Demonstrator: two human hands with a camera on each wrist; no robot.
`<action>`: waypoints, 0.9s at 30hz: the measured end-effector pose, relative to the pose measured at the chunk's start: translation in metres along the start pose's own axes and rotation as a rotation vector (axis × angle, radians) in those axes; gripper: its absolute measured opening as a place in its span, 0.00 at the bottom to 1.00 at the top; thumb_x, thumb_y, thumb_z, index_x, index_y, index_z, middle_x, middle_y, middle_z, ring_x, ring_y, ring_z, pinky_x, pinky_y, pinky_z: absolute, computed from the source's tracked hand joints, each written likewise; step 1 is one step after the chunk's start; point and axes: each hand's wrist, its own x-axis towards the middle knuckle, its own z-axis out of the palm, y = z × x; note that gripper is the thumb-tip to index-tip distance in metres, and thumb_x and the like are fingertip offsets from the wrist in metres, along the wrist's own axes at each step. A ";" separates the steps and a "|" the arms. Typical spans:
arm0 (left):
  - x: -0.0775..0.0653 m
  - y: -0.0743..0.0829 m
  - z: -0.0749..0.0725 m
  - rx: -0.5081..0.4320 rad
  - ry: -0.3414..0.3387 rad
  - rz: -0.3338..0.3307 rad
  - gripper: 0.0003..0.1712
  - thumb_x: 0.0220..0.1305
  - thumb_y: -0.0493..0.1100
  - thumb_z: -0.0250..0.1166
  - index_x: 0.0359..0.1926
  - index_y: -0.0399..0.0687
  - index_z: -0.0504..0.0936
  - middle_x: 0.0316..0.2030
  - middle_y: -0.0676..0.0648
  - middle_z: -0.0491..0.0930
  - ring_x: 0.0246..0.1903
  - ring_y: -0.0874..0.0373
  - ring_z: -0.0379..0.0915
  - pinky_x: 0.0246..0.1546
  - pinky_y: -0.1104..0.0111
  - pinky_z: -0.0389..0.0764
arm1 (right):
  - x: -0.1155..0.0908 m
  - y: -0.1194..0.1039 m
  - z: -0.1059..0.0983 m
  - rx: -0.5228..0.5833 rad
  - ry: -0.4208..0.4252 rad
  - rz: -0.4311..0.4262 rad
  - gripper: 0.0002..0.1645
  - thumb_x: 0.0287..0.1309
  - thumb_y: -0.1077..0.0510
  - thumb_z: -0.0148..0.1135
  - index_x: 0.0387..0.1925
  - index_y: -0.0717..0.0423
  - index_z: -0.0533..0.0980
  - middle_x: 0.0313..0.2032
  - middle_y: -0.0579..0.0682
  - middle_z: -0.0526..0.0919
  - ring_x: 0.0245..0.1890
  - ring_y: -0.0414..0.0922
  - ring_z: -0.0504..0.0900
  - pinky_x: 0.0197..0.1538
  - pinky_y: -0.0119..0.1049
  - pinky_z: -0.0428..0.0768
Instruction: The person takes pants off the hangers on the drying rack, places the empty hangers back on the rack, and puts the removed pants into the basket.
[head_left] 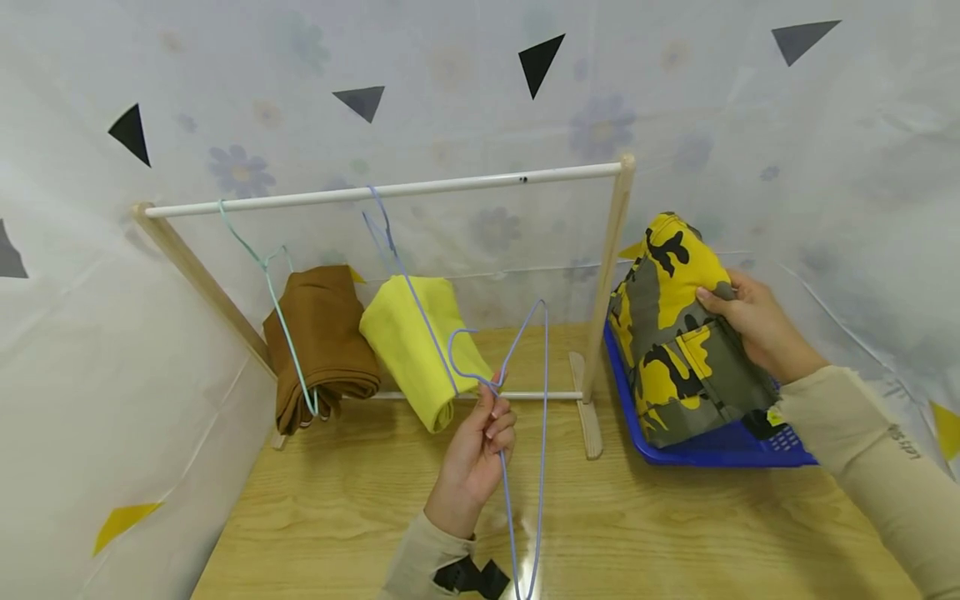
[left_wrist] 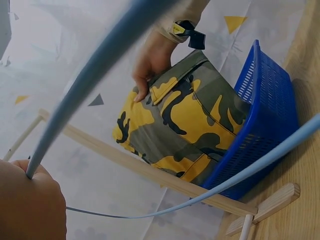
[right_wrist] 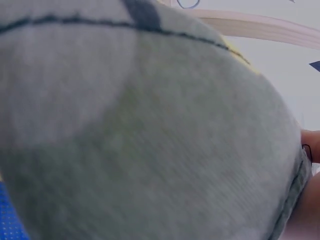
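My left hand pinches a blue-purple wire hanger just below its hook, in front of the rack. My right hand grips the upper side of folded camouflage trousers in yellow, black and grey-green, thumb on top. Their lower part is in the blue basket. In the left wrist view the hanger's wire crosses close to the lens, with the camouflage trousers beyond. The trousers' cloth fills most of the right wrist view.
A rack with a white rail and wooden posts stands on the wooden table. From it hang folded brown cloth on a mint hanger and yellow cloth on a purple hanger. Patterned sheeting surrounds the table.
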 end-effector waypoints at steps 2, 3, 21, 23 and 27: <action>0.000 0.000 0.000 0.005 -0.003 -0.001 0.23 0.74 0.50 0.40 0.66 0.52 0.53 0.23 0.55 0.62 0.17 0.69 0.48 0.16 0.81 0.48 | 0.001 0.004 0.000 0.046 -0.002 0.006 0.25 0.64 0.47 0.59 0.59 0.48 0.66 0.36 0.33 0.81 0.34 0.35 0.82 0.37 0.30 0.82; 0.000 0.000 0.000 0.007 -0.003 -0.001 0.23 0.74 0.50 0.39 0.66 0.52 0.53 0.23 0.55 0.62 0.17 0.69 0.49 0.16 0.81 0.48 | 0.001 0.005 0.000 0.080 -0.005 0.009 0.22 0.64 0.48 0.59 0.56 0.47 0.67 0.36 0.34 0.81 0.33 0.35 0.82 0.37 0.29 0.82; 0.002 -0.003 -0.001 -0.006 0.005 0.004 0.22 0.74 0.50 0.40 0.64 0.51 0.55 0.23 0.55 0.63 0.17 0.69 0.50 0.17 0.81 0.47 | 0.002 0.029 -0.005 0.223 -0.010 0.027 0.14 0.65 0.53 0.60 0.49 0.49 0.69 0.33 0.38 0.82 0.31 0.36 0.81 0.34 0.28 0.81; 0.002 -0.003 -0.001 -0.010 0.008 0.006 0.21 0.74 0.50 0.40 0.64 0.51 0.56 0.23 0.55 0.63 0.17 0.69 0.51 0.17 0.81 0.47 | 0.002 0.032 -0.005 0.218 -0.013 0.039 0.14 0.65 0.53 0.60 0.49 0.48 0.69 0.33 0.38 0.82 0.31 0.36 0.81 0.35 0.28 0.81; 0.003 -0.004 0.000 -0.007 0.013 0.009 0.22 0.74 0.50 0.41 0.65 0.51 0.56 0.23 0.55 0.63 0.17 0.69 0.52 0.16 0.81 0.48 | 0.002 0.037 -0.006 0.190 -0.014 0.070 0.15 0.65 0.52 0.59 0.50 0.47 0.67 0.33 0.38 0.81 0.31 0.37 0.82 0.35 0.30 0.81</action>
